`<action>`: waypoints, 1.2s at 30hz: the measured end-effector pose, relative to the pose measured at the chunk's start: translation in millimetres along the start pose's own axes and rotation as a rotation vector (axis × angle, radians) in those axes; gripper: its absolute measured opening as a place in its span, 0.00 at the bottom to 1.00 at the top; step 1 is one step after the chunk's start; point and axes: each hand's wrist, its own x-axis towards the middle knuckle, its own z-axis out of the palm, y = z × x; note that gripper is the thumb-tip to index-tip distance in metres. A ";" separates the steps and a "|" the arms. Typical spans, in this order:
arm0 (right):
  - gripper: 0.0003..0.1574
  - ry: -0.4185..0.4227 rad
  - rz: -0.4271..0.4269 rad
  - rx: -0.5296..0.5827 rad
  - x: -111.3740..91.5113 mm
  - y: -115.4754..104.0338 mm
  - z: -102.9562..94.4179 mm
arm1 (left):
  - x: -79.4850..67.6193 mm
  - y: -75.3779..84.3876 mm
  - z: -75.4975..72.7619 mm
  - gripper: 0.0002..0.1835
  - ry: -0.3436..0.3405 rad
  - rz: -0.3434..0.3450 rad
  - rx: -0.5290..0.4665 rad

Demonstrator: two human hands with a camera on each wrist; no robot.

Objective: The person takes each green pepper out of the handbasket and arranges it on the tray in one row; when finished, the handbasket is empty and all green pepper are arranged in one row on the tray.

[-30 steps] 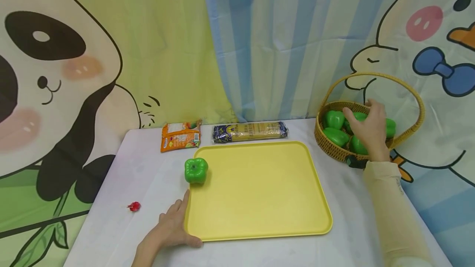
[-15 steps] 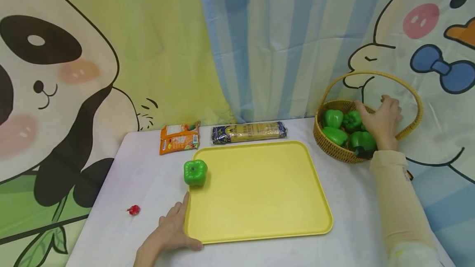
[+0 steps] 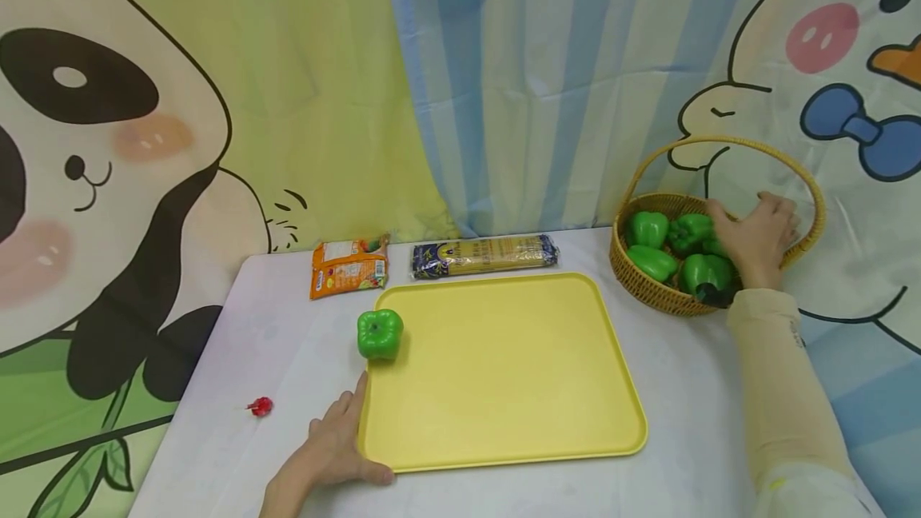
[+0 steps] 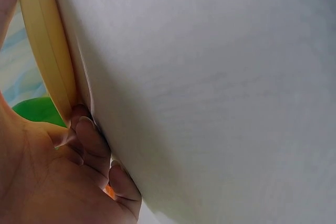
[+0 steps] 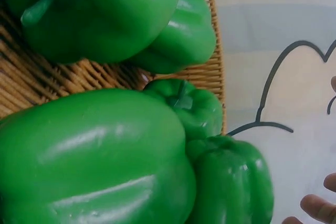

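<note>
My left hand (image 3: pixel 327 442) rests at the lower left corner of the yellow tray (image 3: pixel 504 374), index finger along the left rim and thumb at the front edge. In the left wrist view its fingertips (image 4: pixel 92 137) touch the tray's side and the tabletop. A green bell pepper (image 3: pixel 379 334) sits at the tray's left edge, stem end visible. My right hand (image 3: pixel 759 238) hovers over the right side of the wicker basket (image 3: pixel 635 284), fingers spread; no pepper shows in its grasp. Several green bell peppers (image 5: pixel 94 156) lie in the basket, some partly hidden by the hand.
Behind the tray lie an orange snack packet (image 3: pixel 349 266) and a long pack of noodles (image 3: pixel 485 256). A small red item (image 3: pixel 261 406) is on the white table at left. The basket's tall handle (image 3: pixel 727 140) arches over the peppers. A printed curtain hangs behind.
My right hand has shifted right, from the middle of the basket to its right side, uncovering more peppers. The left hand stays at the tray's corner.
</note>
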 end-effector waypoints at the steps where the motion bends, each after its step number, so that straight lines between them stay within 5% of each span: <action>1: 0.62 0.000 0.005 -0.003 1.2 1.5 0.1 | -0.2 0.3 -0.2 0.87 -0.001 -0.001 0.001; 21: 0.63 -0.065 0.019 -0.012 3.8 12.4 4.0 | 1.3 0.5 0.7 0.87 -0.005 -0.006 0.003; 36: 0.70 -0.237 0.007 -0.105 4.6 15.4 3.7 | 0.4 2.1 -1.1 0.87 -0.005 -0.006 0.006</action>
